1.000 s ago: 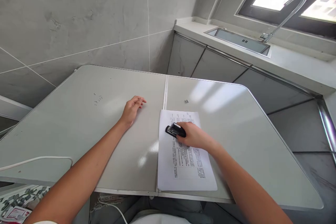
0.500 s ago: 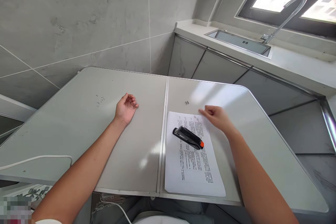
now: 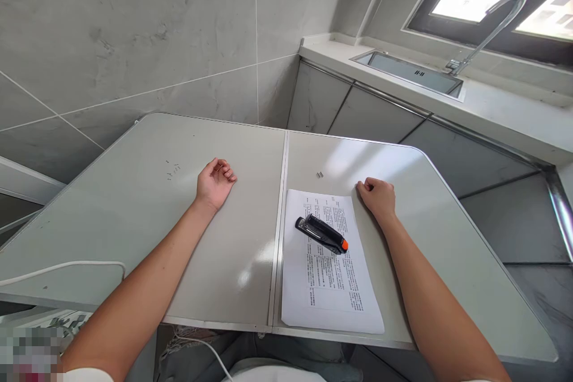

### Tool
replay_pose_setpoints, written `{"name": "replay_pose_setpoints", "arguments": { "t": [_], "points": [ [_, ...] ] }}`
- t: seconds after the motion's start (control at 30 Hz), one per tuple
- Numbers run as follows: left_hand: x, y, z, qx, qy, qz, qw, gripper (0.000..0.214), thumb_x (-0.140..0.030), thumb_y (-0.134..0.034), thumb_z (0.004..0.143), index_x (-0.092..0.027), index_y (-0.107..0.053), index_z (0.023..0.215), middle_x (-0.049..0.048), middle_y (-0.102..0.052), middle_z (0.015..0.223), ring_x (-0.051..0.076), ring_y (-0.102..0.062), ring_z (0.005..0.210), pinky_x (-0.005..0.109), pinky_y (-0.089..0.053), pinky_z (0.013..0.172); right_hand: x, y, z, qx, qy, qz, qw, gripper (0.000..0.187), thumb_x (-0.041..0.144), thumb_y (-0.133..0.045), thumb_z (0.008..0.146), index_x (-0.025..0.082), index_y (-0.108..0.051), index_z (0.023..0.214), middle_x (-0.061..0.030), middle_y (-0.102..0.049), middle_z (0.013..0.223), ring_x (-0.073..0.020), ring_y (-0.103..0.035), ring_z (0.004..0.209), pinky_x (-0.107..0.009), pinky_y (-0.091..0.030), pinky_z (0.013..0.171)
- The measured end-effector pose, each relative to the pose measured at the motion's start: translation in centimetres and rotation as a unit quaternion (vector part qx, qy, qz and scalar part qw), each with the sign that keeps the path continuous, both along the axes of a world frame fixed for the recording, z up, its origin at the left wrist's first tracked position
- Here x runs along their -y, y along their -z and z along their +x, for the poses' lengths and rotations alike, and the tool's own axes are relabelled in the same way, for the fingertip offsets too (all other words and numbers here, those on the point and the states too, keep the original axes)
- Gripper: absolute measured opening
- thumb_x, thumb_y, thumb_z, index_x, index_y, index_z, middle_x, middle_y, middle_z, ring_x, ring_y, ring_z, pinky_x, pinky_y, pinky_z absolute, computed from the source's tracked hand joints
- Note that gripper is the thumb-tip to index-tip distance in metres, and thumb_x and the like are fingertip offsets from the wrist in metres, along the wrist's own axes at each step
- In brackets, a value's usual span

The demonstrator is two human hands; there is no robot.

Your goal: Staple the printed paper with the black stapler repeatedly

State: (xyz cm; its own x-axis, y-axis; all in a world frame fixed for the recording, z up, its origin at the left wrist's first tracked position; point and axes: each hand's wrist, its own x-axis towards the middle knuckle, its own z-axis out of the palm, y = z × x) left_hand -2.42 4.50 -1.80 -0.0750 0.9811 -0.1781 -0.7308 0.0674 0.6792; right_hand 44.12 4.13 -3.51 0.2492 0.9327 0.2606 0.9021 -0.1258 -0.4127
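Observation:
My left hand (image 3: 215, 183) rests palm up on the left half of the table, its fingers loosely curled and apart, with nothing in it. On the right half, my right hand (image 3: 377, 196) lies on the tabletop in a loose fist, beside the top right corner of the printed paper sheets (image 3: 322, 310). No object shows in that fist. A black stapler (image 3: 321, 234) with an orange end lies at a slant on the paper, apart from both hands. Two short strips of staples (image 3: 319, 175) lie beyond the paper's top edge.
Several loose staples (image 3: 173, 169) are scattered on the table (image 3: 242, 233) left of my left hand. A white cable (image 3: 67, 264) crosses the left front edge. A seam divides the tabletop. Behind stand a tiled wall and a counter with a sink (image 3: 409, 74) and faucet (image 3: 487, 30).
My right hand has moved right, off the paper's corner, and settled on the table as a loose fist. My left hand, the stapler and the paper stay in place.

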Motion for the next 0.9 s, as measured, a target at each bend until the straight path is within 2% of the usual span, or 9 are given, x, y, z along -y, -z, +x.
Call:
{"name": "replay_pose_setpoints", "arguments": {
  "t": [0.1,0.2,0.3,0.4,0.5,0.57,0.63,0.77,0.9],
  "points": [
    [0.1,-0.1,0.0,0.004,0.003,0.009,1.0,0.029,-0.032,-0.063,0.09,-0.02,-0.049,0.068,-0.0024,-0.045,0.063,0.011,-0.049,0.054,0.026,-0.043,0.056,0.9,-1.3,-1.7,-0.043,-0.1,0.063,0.992,0.037,0.042,-0.049,0.093,0.023,-0.044,0.061,-0.0007,-0.052,0.06,-0.0167,-0.047,0.061,-0.032,-0.042,0.067],
    [0.3,-0.1,-0.1,-0.014,0.008,0.016,1.0,0.045,-0.032,-0.062,0.092,-0.021,-0.032,0.061,-0.0042,-0.035,0.057,0.01,-0.041,0.049,0.027,-0.042,0.055,2.4,-2.5,-5.0,-0.031,-0.326,0.035,0.944,0.028,0.041,-0.05,0.099,0.022,-0.068,0.088,-0.0087,-0.072,0.098,-0.0248,-0.065,0.095,-0.042,-0.051,0.089],
    [0.4,-0.1,-0.1,-0.026,0.01,0.015,0.999,0.051,-0.031,-0.061,0.092,-0.021,-0.023,0.06,-0.0052,-0.028,0.054,0.01,-0.036,0.046,0.028,-0.04,0.053,4.0,-2.8,-8.7,0.005,-0.485,-0.026,0.874,0.03,0.034,-0.051,0.103,0.032,-0.068,0.127,-0.0055,-0.064,0.141,-0.027,-0.053,0.137,-0.054,-0.042,0.115],
    [0.4,-0.2,-0.2,-0.027,0.019,0.01,0.999,0.053,-0.031,-0.061,0.091,-0.021,-0.019,0.06,-0.0055,-0.024,0.053,0.009,-0.033,0.044,0.029,-0.039,0.052,5.0,-2.5,-11.3,0.021,-0.559,-0.066,0.827,0.045,0.028,-0.045,0.107,0.04,-0.051,0.15,0.0011,-0.049,0.158,-0.0234,-0.038,0.151,-0.057,-0.029,0.126],
    [0.5,-0.3,-0.2,-0.026,0.029,0.009,0.999,0.053,-0.029,-0.06,0.09,-0.021,-0.017,0.06,-0.0054,-0.022,0.053,0.009,-0.031,0.044,0.028,-0.037,0.05,5.1,-2.2,-12.1,0.034,-0.585,-0.074,0.807,0.052,0.029,-0.042,0.109,0.039,-0.037,0.159,0.0001,-0.038,0.165,-0.0235,-0.031,0.155,-0.058,-0.022,0.128],
    [0.5,-0.5,-0.2,-0.028,0.031,0.006,0.999,0.053,-0.028,-0.06,0.09,-0.021,-0.017,0.059,-0.0052,-0.022,0.053,0.009,-0.031,0.044,0.028,-0.036,0.049,5.1,-2.0,-12.0,0.038,-0.586,-0.071,0.806,0.052,0.029,-0.04,0.11,0.04,-0.034,0.16,0.0003,-0.038,0.165,-0.0237,-0.031,0.155,-0.058,-0.023,0.128],
    [0.6,-0.6,-0.1,-0.033,0.03,0.002,0.999,0.053,-0.028,-0.06,0.09,-0.021,-0.018,0.059,-0.005,-0.022,0.052,0.009,-0.032,0.044,0.028,-0.037,0.049,4.9,-1.9,-11.7,0.038,-0.552,-0.063,0.831,0.052,0.031,-0.042,0.109,0.039,-0.034,0.16,-0.0013,-0.04,0.164,-0.0255,-0.035,0.153,-0.057,-0.028,0.125],
    [0.6,-0.6,0.0,-0.03,0.028,0.003,0.999,0.053,-0.027,-0.061,0.09,-0.021,-0.019,0.058,-0.0051,-0.024,0.052,0.009,-0.034,0.043,0.029,-0.038,0.049,4.7,-1.3,-11.7,0.031,-0.42,-0.046,0.906,0.053,0.036,-0.052,0.104,0.029,-0.043,0.155,-0.0122,-0.053,0.148,-0.0322,-0.049,0.135,-0.055,-0.044,0.111],
    [0.6,-0.6,-0.1,-0.029,0.047,-0.006,0.998,0.053,-0.024,-0.059,0.09,-0.021,-0.018,0.056,-0.0052,-0.021,0.049,0.009,-0.031,0.041,0.029,-0.035,0.046,4.8,-0.7,-12.5,-0.003,-0.41,-0.066,0.91,0.046,0.034,-0.055,0.1,0.028,-0.052,0.146,-0.0113,-0.061,0.124,-0.0305,-0.054,0.114,-0.05,-0.049,0.1]
  ]
}}
